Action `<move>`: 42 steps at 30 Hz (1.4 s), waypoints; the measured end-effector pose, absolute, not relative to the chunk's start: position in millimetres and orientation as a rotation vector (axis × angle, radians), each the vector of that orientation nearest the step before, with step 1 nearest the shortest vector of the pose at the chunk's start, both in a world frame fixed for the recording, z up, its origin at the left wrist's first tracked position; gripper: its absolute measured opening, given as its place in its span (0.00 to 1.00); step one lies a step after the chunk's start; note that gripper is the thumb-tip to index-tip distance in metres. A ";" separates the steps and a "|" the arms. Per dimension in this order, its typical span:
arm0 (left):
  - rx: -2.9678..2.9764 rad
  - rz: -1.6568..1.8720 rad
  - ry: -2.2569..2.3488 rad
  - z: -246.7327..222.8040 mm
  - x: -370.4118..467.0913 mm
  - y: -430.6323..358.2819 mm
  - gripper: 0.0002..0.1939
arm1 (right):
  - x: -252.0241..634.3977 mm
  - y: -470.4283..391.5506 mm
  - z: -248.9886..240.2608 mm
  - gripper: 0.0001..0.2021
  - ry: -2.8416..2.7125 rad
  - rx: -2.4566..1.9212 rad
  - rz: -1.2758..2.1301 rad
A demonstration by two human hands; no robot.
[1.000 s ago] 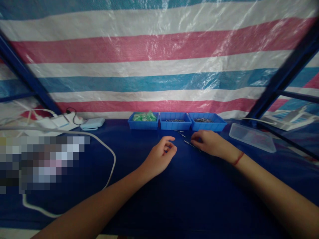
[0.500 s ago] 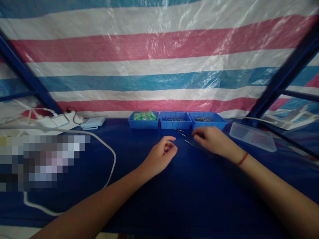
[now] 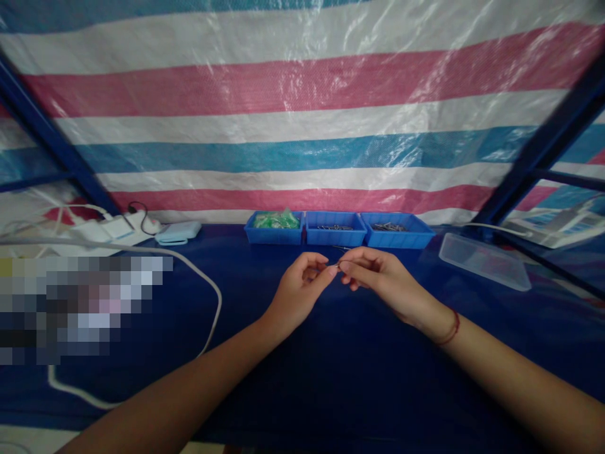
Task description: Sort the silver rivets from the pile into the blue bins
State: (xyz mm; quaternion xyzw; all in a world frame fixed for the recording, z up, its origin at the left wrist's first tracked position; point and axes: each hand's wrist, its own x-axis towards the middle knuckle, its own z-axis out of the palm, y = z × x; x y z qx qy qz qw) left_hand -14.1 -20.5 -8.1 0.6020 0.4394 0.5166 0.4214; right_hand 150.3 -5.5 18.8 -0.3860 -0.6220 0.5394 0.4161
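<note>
My left hand [image 3: 302, 287] and my right hand [image 3: 385, 280] meet over the table in front of the bins. Between their pinched fingertips is a small, thin metal piece [image 3: 338, 265] that looks like a blind rivet; the fingers hide most of it. Just behind the right fingers, loose rivets [image 3: 341, 248] lie on the blue tabletop, partly covered by that hand. The middle blue bin [image 3: 334, 238] and the right blue bin [image 3: 401, 239] hold more such slim metal pieces. In the left blue bin [image 3: 274, 236] sits green plastic wrapping [image 3: 276, 220].
A clear plastic lid [image 3: 484, 261] lies at the right. On the left are a white power strip [image 3: 120, 232], a light blue case [image 3: 178, 232] and a looping white cable [image 3: 215, 287]. A striped sheet [image 3: 302, 151] hangs behind, between blue frame posts.
My right hand has moved left from beside the loose rivets, bringing one rivet to my left hand. The left fingers have closed from a loose curl onto it.
</note>
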 end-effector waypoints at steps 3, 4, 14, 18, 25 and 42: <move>1.524 1.262 1.117 -7.1 -13.6 -20.7 0.09 | 148.9 -5.5 15.9 0.10 -1.513 -0.961 1.427; 1.542 1.264 1.129 -6.7 -13.6 -21.1 0.08 | 148.5 -5.7 14.8 0.10 -1.516 -0.954 1.446; 1.604 1.323 1.091 -4.6 -13.7 -24.5 0.07 | 145.0 -7.5 10.4 0.11 -1.738 -0.932 1.369; 1.611 1.335 1.094 -6.2 -14.2 -24.3 0.08 | 144.6 -8.2 9.5 0.11 -1.832 -0.908 1.332; 1.627 1.367 1.120 -3.3 -14.2 -24.9 0.07 | 145.4 -8.1 7.2 0.11 -1.860 -0.891 1.345; 1.646 1.359 1.173 -0.7 -15.1 -26.2 0.09 | 140.4 -9.3 9.1 0.11 -1.734 -0.911 1.227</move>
